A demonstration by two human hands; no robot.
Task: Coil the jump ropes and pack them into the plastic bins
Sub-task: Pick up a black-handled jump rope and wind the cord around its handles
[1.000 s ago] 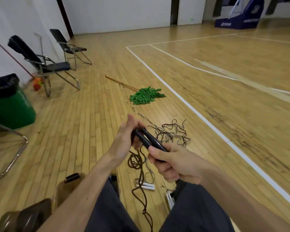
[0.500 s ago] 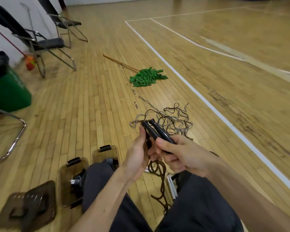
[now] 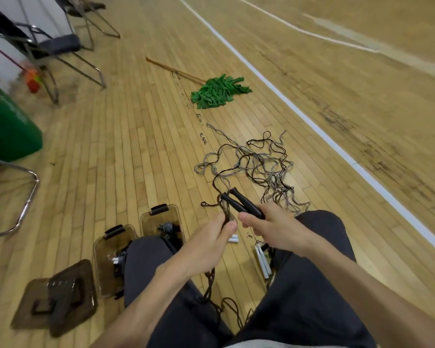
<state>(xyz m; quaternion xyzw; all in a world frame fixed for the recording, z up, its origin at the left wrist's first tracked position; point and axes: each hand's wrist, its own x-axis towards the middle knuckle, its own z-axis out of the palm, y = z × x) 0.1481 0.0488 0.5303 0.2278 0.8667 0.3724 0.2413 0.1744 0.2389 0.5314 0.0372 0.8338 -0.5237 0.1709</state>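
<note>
My right hand (image 3: 278,229) grips two black jump-rope handles (image 3: 241,203) held side by side, pointing away from me. Just left of them, my left hand (image 3: 207,243) pinches the dark brown rope (image 3: 210,280), which hangs down between my knees. A tangle of grey and black ropes (image 3: 256,164) lies on the wooden floor ahead. Two brown see-through plastic bins (image 3: 158,219) (image 3: 106,249) stand open by my left knee, each with rope inside. White handles (image 3: 263,263) lie on the floor between my legs.
Two bin lids (image 3: 55,295) lie at the lower left. A green mop (image 3: 217,91) rests on the floor beyond the ropes. Folding chairs (image 3: 53,46) and a green trash can (image 3: 8,129) stand at the left. A white court line (image 3: 312,121) runs along the right.
My view has tilted down, showing the bins and lids. My left hand has slid from the handle tips down to the rope below them. My right hand keeps holding the handles.
</note>
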